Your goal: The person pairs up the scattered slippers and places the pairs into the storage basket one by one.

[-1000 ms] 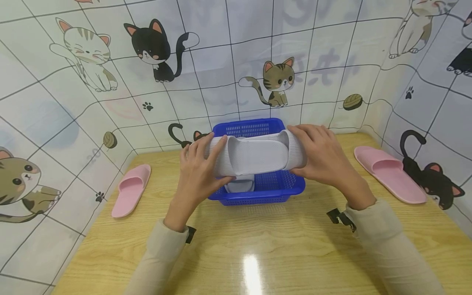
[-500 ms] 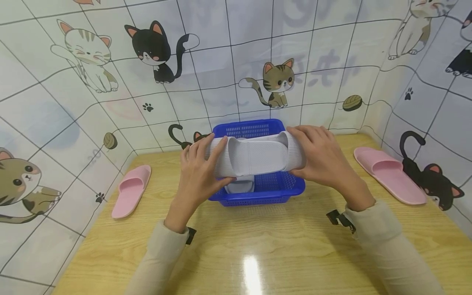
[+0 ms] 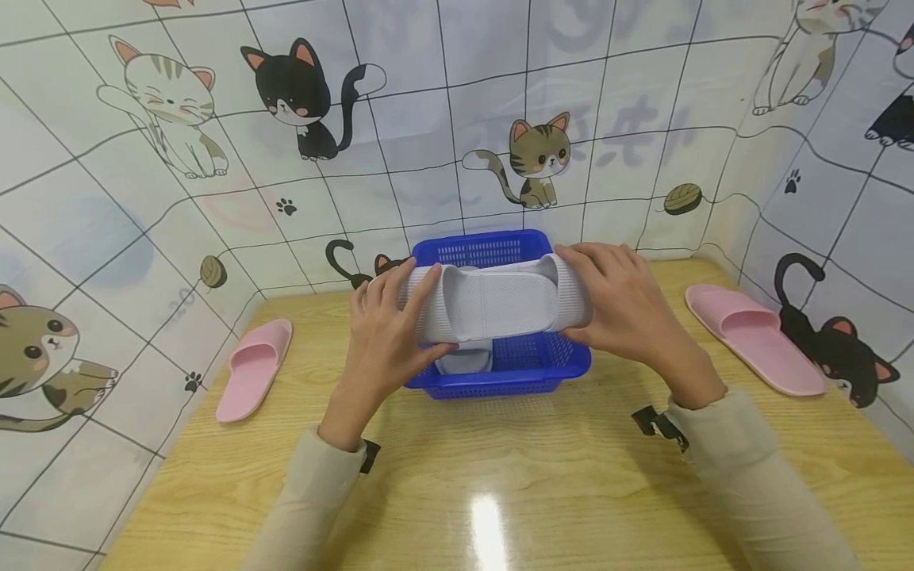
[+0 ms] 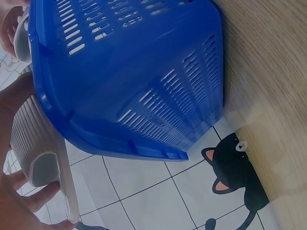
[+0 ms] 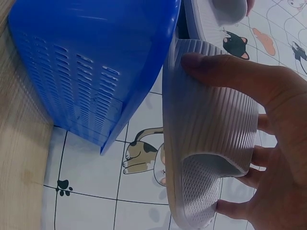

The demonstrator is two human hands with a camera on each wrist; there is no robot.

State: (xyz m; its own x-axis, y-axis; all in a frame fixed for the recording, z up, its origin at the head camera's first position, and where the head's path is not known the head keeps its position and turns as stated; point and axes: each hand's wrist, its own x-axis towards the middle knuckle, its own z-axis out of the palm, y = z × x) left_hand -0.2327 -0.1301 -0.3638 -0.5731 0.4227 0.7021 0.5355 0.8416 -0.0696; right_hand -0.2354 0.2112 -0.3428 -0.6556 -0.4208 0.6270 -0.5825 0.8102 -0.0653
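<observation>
My left hand [image 3: 389, 329] and my right hand [image 3: 620, 305] hold a pair of light grey slippers [image 3: 503, 305] crosswise over a blue plastic basket [image 3: 493, 387]. They lie together with one ribbed strap at each end. In the head view, my left hand grips the left strap end, thumb below and fingers over the top. My right hand clasps the other end; in the right wrist view its thumb presses on the ribbed strap [image 5: 216, 115]. The left wrist view shows fingers around the left slipper's strap [image 4: 36, 139]. Below the pair, a grey slipper [image 3: 464, 360] lies in the basket, partly hidden.
The basket stands on a wood-grain table [image 3: 428, 476] near the back wall [image 3: 400, 190], which has a cat print. One pink slipper [image 3: 251, 373] lies at the left side of the table, another pink slipper [image 3: 760, 341] at the right.
</observation>
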